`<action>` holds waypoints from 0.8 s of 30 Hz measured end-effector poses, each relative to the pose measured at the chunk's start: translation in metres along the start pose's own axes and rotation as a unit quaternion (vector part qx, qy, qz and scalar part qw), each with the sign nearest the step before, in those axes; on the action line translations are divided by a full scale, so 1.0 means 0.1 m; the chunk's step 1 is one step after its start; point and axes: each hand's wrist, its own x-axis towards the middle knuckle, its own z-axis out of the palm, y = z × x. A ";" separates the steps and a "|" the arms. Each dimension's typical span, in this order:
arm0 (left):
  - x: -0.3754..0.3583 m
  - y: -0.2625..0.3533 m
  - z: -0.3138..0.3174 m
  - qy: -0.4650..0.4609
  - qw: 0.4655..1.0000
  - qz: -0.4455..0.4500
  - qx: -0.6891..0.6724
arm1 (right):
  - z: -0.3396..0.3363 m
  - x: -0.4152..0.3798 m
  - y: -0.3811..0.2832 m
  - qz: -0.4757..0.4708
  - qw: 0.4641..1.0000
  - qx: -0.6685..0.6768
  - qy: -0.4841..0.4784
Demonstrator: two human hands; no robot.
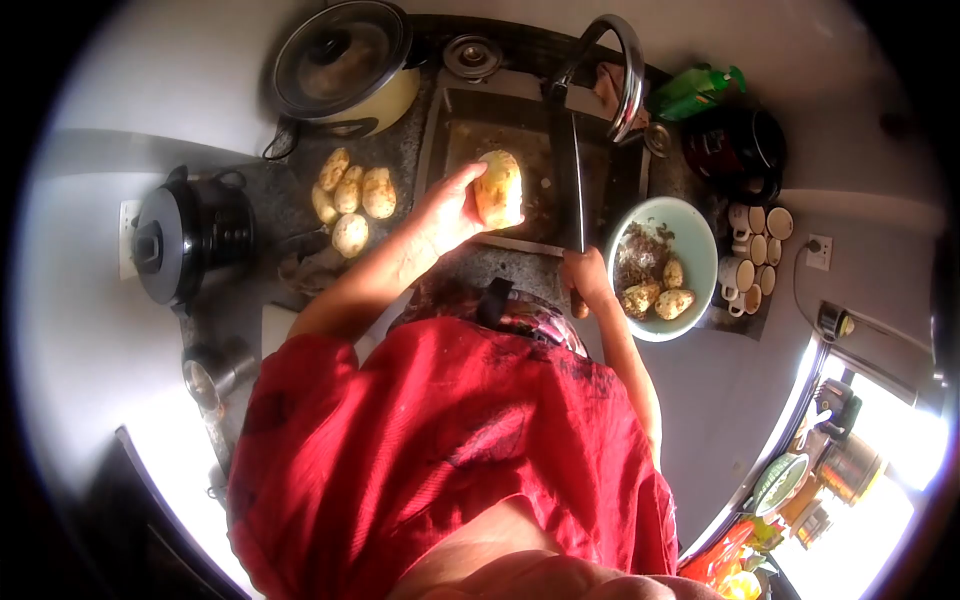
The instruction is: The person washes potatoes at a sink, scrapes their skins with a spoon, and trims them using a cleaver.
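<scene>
My left hand (453, 212) is closed round a pale, mostly peeled potato (500, 188) with brown patches, above the front part of the sink (432, 150). In my right hand (588, 274) is a long kitchen knife (578, 190), gripped by its handle. Its blade points away from me over the sink's right side, apart from the potato. Right beside that hand stands a pale green basin (707, 262) holding dark peelings (640, 255) and several brown-patched potatoes (674, 303). More pale potatoes (350, 235) lie in a group on the counter to the left.
A curved faucet (630, 70) rises behind the sink. At the back left is a lidded pot (345, 60); a dark cooker (195, 235) stands further left. On the right are a green bottle (695, 92), a dark appliance (735, 145) and several white mugs (738, 272).
</scene>
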 end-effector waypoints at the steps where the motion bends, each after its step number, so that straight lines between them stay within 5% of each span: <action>1: -0.01 0.00 -0.01 0.001 1.000 0.001 0.000 | 0.00 0.00 0.00 0.005 1.000 -0.003 -0.008; 4: -0.04 0.02 0.03 0.023 0.999 0.025 0.031 | 0.08 -0.06 -0.05 0.002 0.985 -0.165 0.046; 13: -0.24 0.22 -0.47 0.079 0.977 0.132 0.150 | 0.22 0.27 0.04 -0.018 0.970 -0.242 0.020; 15: -0.34 0.40 -0.85 0.122 0.917 0.176 0.337 | 0.25 0.35 -0.10 -0.034 0.961 -0.274 0.006; 19: -0.71 0.71 -1.50 0.335 0.836 0.229 0.369 | 0.21 1.05 0.12 -0.032 0.942 -0.320 -0.098; 21: -0.85 0.86 -2.10 0.398 0.667 0.253 0.576 | 0.23 1.29 0.20 -0.157 0.863 -0.439 -0.193; 22: -0.93 0.92 -2.19 0.385 0.609 0.299 0.626 | 0.30 1.25 0.11 -0.035 0.922 -0.347 -0.169; 24: -1.03 0.98 -2.34 0.384 0.622 0.293 0.617 | 0.41 1.19 -0.01 0.058 0.946 -0.269 -0.169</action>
